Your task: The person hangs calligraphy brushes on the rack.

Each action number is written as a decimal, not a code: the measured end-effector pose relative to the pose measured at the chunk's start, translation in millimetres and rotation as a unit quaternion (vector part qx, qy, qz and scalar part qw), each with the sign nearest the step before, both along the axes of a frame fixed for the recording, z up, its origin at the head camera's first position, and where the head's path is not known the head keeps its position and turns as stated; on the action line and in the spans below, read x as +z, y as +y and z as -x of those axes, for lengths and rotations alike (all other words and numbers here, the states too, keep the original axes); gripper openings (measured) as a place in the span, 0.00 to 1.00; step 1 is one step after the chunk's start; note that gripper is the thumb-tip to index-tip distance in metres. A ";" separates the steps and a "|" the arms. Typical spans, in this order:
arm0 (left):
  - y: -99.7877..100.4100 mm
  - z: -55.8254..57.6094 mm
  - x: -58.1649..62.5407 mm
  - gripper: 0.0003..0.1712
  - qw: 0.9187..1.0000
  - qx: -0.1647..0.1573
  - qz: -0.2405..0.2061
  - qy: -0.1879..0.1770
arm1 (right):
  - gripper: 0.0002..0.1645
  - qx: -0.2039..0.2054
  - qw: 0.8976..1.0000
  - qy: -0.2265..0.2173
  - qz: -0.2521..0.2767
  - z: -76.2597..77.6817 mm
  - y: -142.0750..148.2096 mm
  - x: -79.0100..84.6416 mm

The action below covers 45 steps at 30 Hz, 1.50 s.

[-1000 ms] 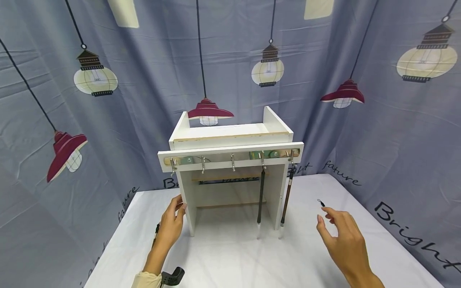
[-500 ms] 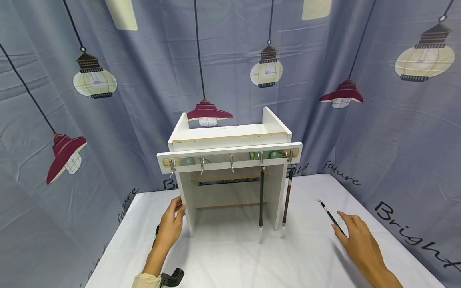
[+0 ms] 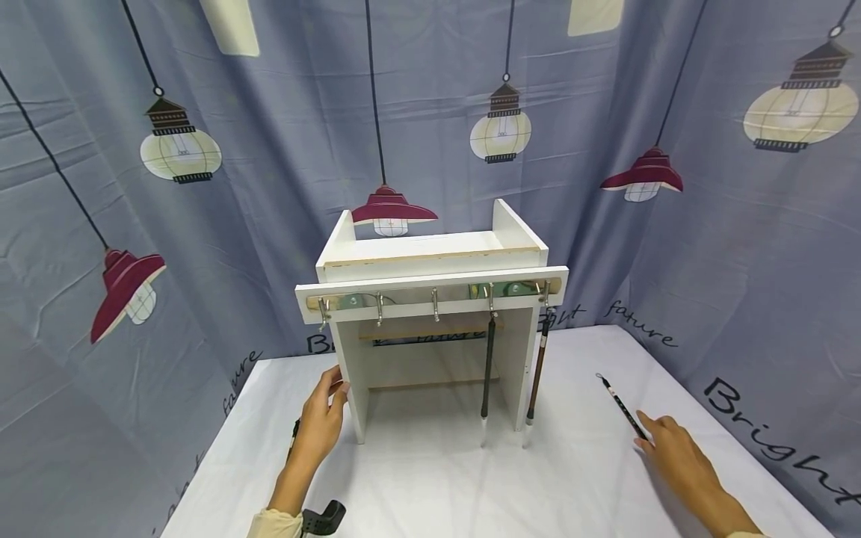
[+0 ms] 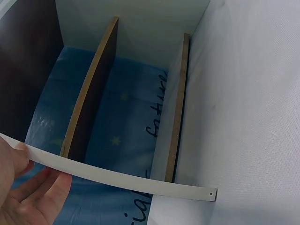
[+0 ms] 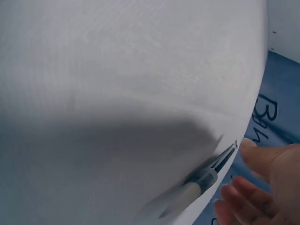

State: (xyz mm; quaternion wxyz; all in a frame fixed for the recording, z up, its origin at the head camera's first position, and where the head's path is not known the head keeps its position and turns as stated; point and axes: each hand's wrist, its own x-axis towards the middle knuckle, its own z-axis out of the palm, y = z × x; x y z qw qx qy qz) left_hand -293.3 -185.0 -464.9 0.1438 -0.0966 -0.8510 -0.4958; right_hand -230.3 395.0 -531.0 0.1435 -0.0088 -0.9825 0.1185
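Note:
A white shelf unit (image 3: pixel 430 269) stands on the table with a rail of metal hooks (image 3: pixel 435 302) across its front. My left hand (image 3: pixel 319 422) grips its left side panel (image 4: pixel 117 179), the thumb on one face and fingers on the other. Two calligraphy brushes hang from the right-hand hooks: a black one (image 3: pixel 488 366) and a brown one (image 3: pixel 538 370), both with clear caps. A dark patterned brush (image 3: pixel 622 407) lies on the table at the right. Around its near, capped end is my right hand (image 3: pixel 682 463), thumb and fingers apart.
Another brush (image 3: pixel 294 437) lies on the white-covered table (image 3: pixel 430 493) at the left, partly behind my left forearm. A blue-grey curtain (image 3: pixel 430 112) printed with lamps surrounds the table. A black strap device (image 3: pixel 324 517) sits at my left wrist.
My right hand has moved down and right along the lying brush to its near end, uncovering most of the brush. The left hand has stayed on the panel.

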 end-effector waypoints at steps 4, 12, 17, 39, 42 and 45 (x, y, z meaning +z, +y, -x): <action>0.3 0.9 -0.4 0.24 1.000 -0.001 0.000 0.000 | 0.32 -0.006 1.000 -0.031 0.001 1.7 2.8 -4.2; 0.5 1.5 -1.2 0.24 1.000 0.000 0.002 0.001 | 0.29 -0.010 0.999 -0.033 -0.002 7.4 7.7 -12.2; 1.1 0.8 -0.8 0.24 1.000 -0.002 0.002 0.001 | 0.28 -0.012 0.999 -0.044 -0.003 11.1 10.9 -15.4; 0.9 0.8 0.3 0.24 1.000 0.006 0.009 0.002 | 0.27 -0.009 0.999 -0.048 -0.001 18.6 10.7 -19.4; 0.6 0.9 0.1 0.24 1.000 0.005 0.010 0.001 | 0.26 -0.005 0.999 -0.036 -0.003 18.8 9.8 -19.8; 0.0 0.5 -0.5 0.25 1.000 0.004 0.009 0.000 | 0.24 0.004 1.000 -0.028 -0.006 18.4 9.3 -19.7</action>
